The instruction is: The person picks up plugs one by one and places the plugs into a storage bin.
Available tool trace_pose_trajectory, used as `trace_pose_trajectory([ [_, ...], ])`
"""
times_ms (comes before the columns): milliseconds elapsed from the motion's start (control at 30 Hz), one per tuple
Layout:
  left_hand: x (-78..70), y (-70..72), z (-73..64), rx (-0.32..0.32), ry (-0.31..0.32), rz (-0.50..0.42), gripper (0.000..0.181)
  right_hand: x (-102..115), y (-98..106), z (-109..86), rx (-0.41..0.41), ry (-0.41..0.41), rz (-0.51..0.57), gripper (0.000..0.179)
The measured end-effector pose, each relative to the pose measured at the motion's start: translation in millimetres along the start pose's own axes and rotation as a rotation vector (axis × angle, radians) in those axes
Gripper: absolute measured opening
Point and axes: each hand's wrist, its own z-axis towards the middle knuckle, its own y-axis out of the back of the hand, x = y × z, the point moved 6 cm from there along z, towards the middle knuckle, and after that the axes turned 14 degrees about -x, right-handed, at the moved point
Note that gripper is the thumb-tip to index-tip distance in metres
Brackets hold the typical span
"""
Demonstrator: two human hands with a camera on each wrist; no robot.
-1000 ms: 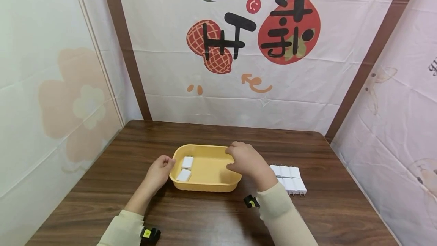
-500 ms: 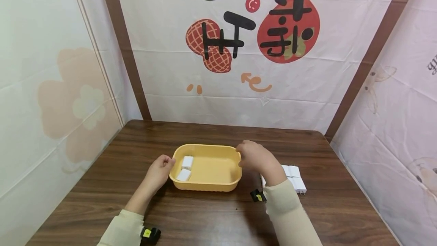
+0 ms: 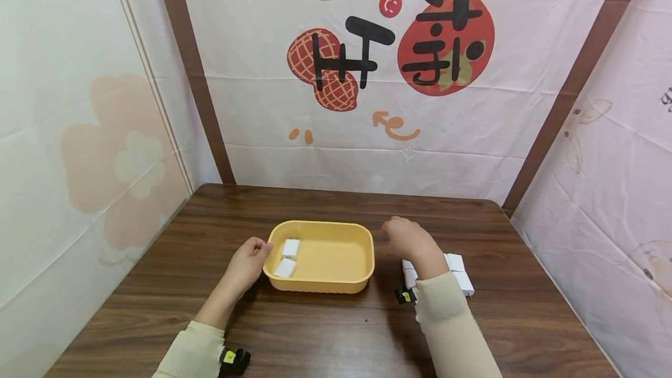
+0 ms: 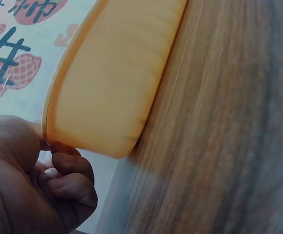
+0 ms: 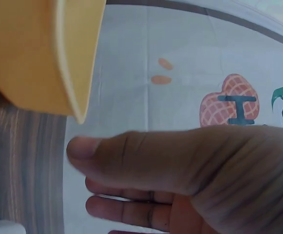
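Note:
My left hand (image 3: 247,264) pinches the left rim of a yellow plastic tray (image 3: 320,286). The left wrist view shows the thumb and curled fingers at the edge of the tray wall (image 4: 102,83). Inside the tray, at its left end, lie two white plug chargers, one charger (image 3: 291,248) behind the other charger (image 3: 285,268). Just right of the tray, my right hand (image 3: 412,242) is in the air and holds nothing; its thumb and fingers are extended in the right wrist view. Below that hand and forearm, several white chargers (image 3: 463,282) lie grouped on the table, partly hidden.
The dark wood-grain table (image 3: 336,331) carries the tray in its middle. A printed cloth (image 3: 336,162) hangs behind it, with more cloth on both sides. Each wrist wears a black strap device, such as the right device (image 3: 405,295).
My right hand has moved from over the tray's right end out past its rim to the right, towards the grouped chargers. The left hand stays at the tray's left rim.

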Motion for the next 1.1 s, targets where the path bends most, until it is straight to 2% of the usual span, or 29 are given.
trace_pose_trajectory([
  [233,-0.6,0.2,-0.1,0.005,0.006,0.001,0.029,-13,-4,-0.4,0.029,-0.076,-0.015,0.035],
  [533,-3.4,1.5,-2.2,0.000,0.006,0.005,0.028,-25,-14,0.5,0.044,-0.078,-0.029,0.045],
  [800,-4.6,1.5,-2.9,-0.007,0.003,0.001,0.027,-34,-19,0.1,0.065,-0.112,-0.014,0.037],
  [1100,-2.3,0.6,-1.7,-0.004,-0.002,0.004,0.028,-44,-29,-1.1,0.111,-0.140,0.003,0.038],
])
